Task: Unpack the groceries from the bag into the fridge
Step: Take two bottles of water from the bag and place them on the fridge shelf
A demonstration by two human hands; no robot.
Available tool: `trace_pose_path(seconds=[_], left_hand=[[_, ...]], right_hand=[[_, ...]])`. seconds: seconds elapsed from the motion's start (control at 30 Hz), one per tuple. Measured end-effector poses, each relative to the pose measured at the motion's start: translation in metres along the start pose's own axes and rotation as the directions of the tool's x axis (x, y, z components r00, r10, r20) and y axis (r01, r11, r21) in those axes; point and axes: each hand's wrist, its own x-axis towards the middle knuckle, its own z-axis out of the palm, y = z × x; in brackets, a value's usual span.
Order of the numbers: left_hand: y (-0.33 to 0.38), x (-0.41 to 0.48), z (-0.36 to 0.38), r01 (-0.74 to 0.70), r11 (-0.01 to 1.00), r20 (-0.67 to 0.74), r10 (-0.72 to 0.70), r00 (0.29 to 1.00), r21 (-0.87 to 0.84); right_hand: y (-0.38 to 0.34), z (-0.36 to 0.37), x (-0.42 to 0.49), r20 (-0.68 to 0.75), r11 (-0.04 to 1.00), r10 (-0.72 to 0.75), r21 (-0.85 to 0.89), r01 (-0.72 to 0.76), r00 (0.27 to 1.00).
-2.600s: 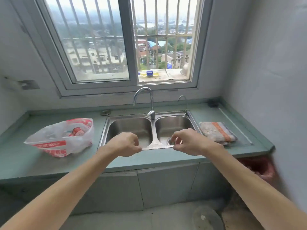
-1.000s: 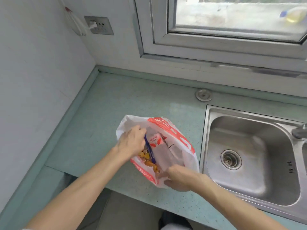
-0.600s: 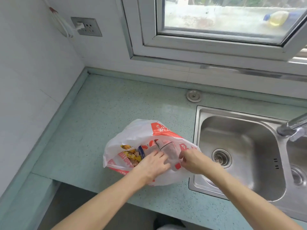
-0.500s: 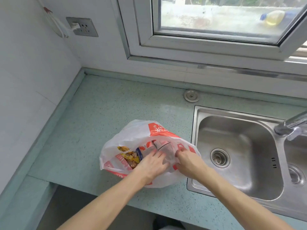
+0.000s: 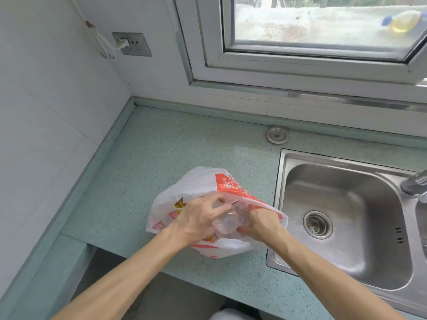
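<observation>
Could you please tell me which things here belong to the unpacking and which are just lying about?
In use: plastic bag, clear packet, yellow snack pack, left hand, right hand.
Lying about: sink, tap, wall socket, bottle on the ledge, metal cap.

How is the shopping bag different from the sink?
The bag is soft, crumpled white-and-red plastic; the sink is hard, shiny steel. The bag lies on the green counter; the sink is set down into it. The left hand grips a clear packet in the bag and the right hand holds its rim; nothing touches the sink. Both share that counter.
</observation>
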Motion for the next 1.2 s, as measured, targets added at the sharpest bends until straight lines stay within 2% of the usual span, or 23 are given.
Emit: trace_pose_path(seconds=[0.1,0.2,0.3,0.4,0.5,0.6,0.7,0.8,0.87,1.03,1.2], left_hand=[[-0.005,-0.009,-0.022,0.139,0.979,-0.070,-0.150,0.986,-0.147],[-0.006,-0.017,-0.034,0.201,0.957,-0.049,-0.215,0.975,-0.210],[0.000,-0.032,-0.034,0.210,0.967,0.032,-0.208,0.978,-0.146],[0.011,-0.044,-0.014,0.225,0.973,0.171,-0.213,0.962,-0.051],[0.017,-0.042,0.008,0.360,0.928,0.222,-0.332,0.917,-0.096],[0.014,-0.031,0.021,0.573,0.776,0.316,-0.492,0.811,-0.263],[0.018,-0.017,0.038,0.717,0.628,0.331,-0.636,0.697,-0.303],[0.024,-0.003,0.056,0.811,0.462,0.312,-0.760,0.570,-0.358],[0.026,0.002,0.067,0.839,0.414,0.309,-0.795,0.522,-0.353],[0.026,0.006,0.070,0.835,0.369,0.284,-0.818,0.501,-0.409],[0.030,-0.004,0.056,0.769,0.373,0.269,-0.783,0.561,-0.519]], right_hand=[[-0.003,0.001,-0.004,-0.051,0.999,-0.028,-0.024,0.026,0.998],[-0.002,-0.001,-0.011,-0.067,0.999,-0.045,-0.018,0.044,0.997],[0.002,-0.007,-0.017,-0.123,0.999,-0.050,0.016,0.052,0.991],[0.005,-0.009,-0.020,-0.147,0.997,-0.059,0.034,0.064,0.987],[0.004,-0.011,-0.022,-0.141,0.996,-0.059,0.056,0.067,0.988],[0.000,-0.012,-0.029,-0.166,0.992,-0.082,0.085,0.097,0.983],[-0.001,-0.015,-0.039,-0.222,0.973,-0.097,0.185,0.139,0.970],[0.001,-0.026,-0.052,-0.268,0.954,-0.070,0.263,0.143,0.961],[0.002,-0.038,-0.062,-0.283,0.943,-0.041,0.307,0.131,0.958],[0.014,-0.057,-0.066,-0.454,0.886,-0.069,0.382,0.264,0.888],[0.000,-0.042,-0.046,-0.453,0.823,-0.212,0.395,0.408,0.866]])
